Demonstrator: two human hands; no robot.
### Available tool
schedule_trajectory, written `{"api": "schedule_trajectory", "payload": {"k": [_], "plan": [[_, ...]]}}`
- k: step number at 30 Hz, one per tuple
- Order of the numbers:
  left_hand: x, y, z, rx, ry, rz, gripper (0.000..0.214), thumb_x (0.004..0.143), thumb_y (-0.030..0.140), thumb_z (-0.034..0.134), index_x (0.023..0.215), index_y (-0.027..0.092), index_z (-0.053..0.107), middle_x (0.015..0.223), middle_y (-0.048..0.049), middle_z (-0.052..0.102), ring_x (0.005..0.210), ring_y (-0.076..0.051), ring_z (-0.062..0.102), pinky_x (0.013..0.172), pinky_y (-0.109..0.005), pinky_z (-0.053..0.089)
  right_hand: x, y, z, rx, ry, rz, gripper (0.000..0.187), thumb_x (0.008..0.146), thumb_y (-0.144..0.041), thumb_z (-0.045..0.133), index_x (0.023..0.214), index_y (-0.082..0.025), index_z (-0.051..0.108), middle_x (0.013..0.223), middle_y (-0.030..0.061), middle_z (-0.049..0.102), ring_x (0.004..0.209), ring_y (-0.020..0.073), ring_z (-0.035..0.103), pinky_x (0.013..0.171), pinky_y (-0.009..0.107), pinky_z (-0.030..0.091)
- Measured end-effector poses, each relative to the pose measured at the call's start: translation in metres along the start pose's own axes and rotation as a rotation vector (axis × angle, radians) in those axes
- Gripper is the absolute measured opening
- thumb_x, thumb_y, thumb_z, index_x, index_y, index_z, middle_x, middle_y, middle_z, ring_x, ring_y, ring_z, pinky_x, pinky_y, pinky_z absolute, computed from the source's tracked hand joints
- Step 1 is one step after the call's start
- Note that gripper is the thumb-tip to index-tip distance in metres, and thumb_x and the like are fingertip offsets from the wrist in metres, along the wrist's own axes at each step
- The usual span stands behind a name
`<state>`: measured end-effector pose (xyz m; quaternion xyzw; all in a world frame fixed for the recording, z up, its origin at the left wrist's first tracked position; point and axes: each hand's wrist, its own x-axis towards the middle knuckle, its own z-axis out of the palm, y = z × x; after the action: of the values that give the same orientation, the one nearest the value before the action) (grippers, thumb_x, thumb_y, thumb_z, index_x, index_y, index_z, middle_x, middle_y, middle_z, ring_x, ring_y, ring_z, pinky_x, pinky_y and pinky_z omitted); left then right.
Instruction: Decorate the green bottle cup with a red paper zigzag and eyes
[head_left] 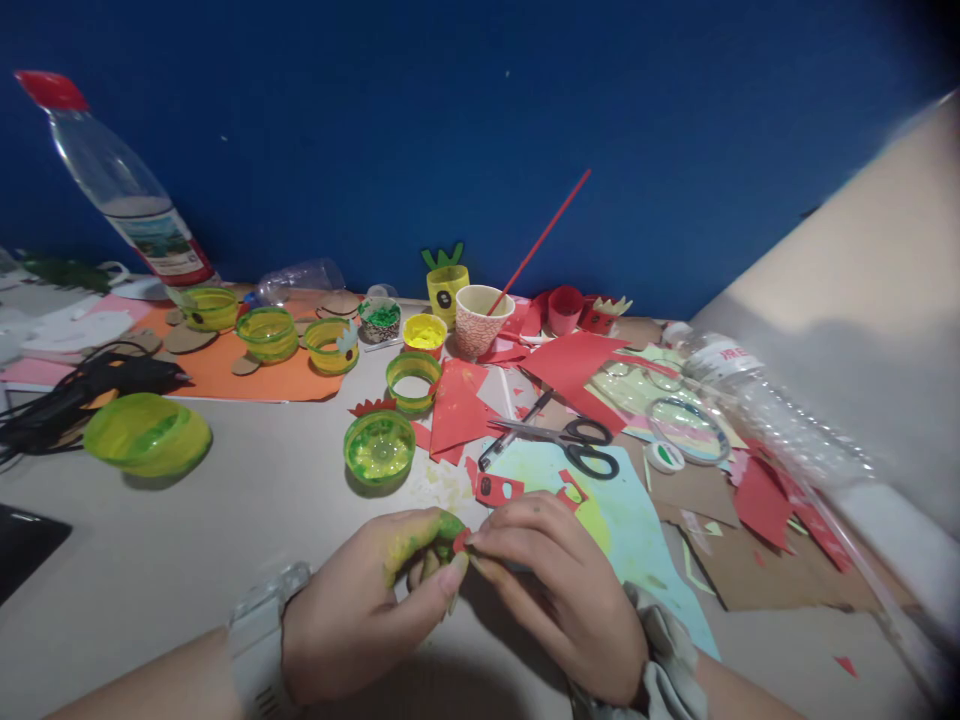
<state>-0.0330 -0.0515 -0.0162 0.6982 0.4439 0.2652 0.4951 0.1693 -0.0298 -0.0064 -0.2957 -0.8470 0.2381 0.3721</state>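
Note:
Between the fingertips of my left hand (382,600) and my right hand (551,590) is a small red paper piece (461,541), partly hidden by the fingers. Both hands are closed in a pinch on it, low over the table. Green and yellow paint marks my left thumb and forefinger area. Just beyond the hands lie a red paper cutout with a black spot (491,489) and a light blue paint-stained sheet (660,560). A green-and-yellow painted bottle base (379,450) with a red zigzag strip at its rim stands ahead of my left hand.
Black-handled scissors (566,438) and a pen (517,430) lie on red scraps. Paint cups (424,334) and a patterned cup (480,325) with a red stick stand behind. Left are a glue gun (112,378), a painted bowl (150,435) and a tall bottle (142,210). Cardboard (787,565) lies right.

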Motion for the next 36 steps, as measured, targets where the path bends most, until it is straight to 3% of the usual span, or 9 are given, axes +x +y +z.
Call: {"api": "schedule_trajectory", "payload": {"k": [4,10,14,20,36], "plan": [[0.0019,0.0023,0.0005,-0.015,0.017,-0.017,0.020,0.096,0.027,0.042,0.084,0.016,0.053,0.079,-0.0007,0.058,0.072,-0.013,0.050,0.066,-0.022,0.040,-0.0013,0.0005,0.0015,0.007,-0.038,0.011,0.022,0.087,-0.008,0.059,0.106,-0.019,0.058,0.093,0.0041,0.061,0.087,0.0156,0.055,0.080,0.029,0.045],[0.0011,0.0004,0.0033,0.031,0.031,-0.031,0.021,0.097,0.028,0.042,0.081,0.017,0.051,0.074,0.0014,0.054,0.067,-0.011,0.046,0.063,-0.022,0.038,0.0002,0.0006,0.0018,0.064,0.027,0.108,0.024,0.087,-0.008,0.054,0.107,-0.020,0.055,0.092,0.0038,0.061,0.089,0.0167,0.054,0.078,0.030,0.045],[0.0016,0.0011,0.0031,0.084,-0.002,-0.025,0.016,0.095,0.022,0.043,0.082,0.018,0.050,0.077,0.0018,0.056,0.069,-0.012,0.047,0.064,-0.023,0.035,0.0029,0.0006,0.0023,0.063,-0.035,0.150,0.018,0.087,-0.011,0.056,0.102,-0.021,0.055,0.091,0.0033,0.061,0.087,0.0168,0.055,0.080,0.031,0.045],[0.0033,0.0036,0.0040,0.107,-0.019,-0.038,0.018,0.092,0.022,0.045,0.075,0.017,0.045,0.072,0.0032,0.052,0.066,-0.011,0.043,0.063,-0.024,0.033,0.0025,-0.0011,0.0034,0.095,-0.072,0.164,0.013,0.089,-0.010,0.053,0.096,-0.021,0.052,0.089,0.0021,0.059,0.086,0.0156,0.053,0.078,0.030,0.045],[0.0054,0.0045,0.0014,0.047,0.008,-0.053,0.018,0.095,0.023,0.043,0.079,0.017,0.048,0.073,0.0020,0.052,0.066,-0.012,0.044,0.063,-0.021,0.036,0.0008,0.0021,0.0033,0.123,-0.069,0.193,0.013,0.089,-0.009,0.050,0.091,-0.021,0.050,0.087,0.0019,0.056,0.085,0.0155,0.052,0.076,0.030,0.044]]}}
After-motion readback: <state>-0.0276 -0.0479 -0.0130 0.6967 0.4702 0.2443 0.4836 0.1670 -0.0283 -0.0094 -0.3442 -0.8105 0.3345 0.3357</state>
